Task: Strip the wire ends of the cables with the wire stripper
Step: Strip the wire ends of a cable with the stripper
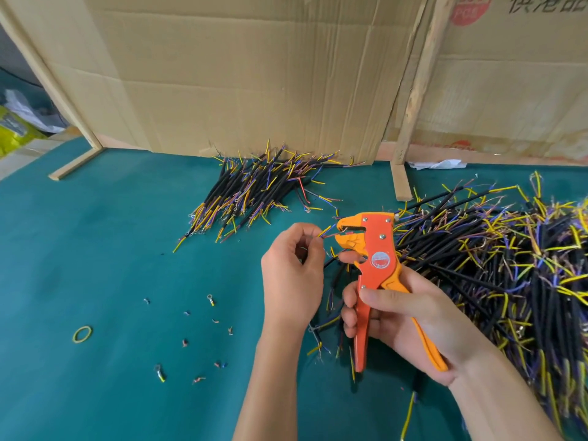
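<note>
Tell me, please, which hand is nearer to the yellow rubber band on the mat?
Left. The left hand is right of the rubber band; the right hand, gripping the wire stripper, lies farther right.

Both forearms reach in from below, bare. My left hand [291, 275] shows its back, fingers curled, thumb and forefinger pinching something thin at the tips. My right hand [404, 316] lies palm up, fingers wrapped in a firm grip, apparently mid-squeeze, thumb [381, 296] laid across.
</note>
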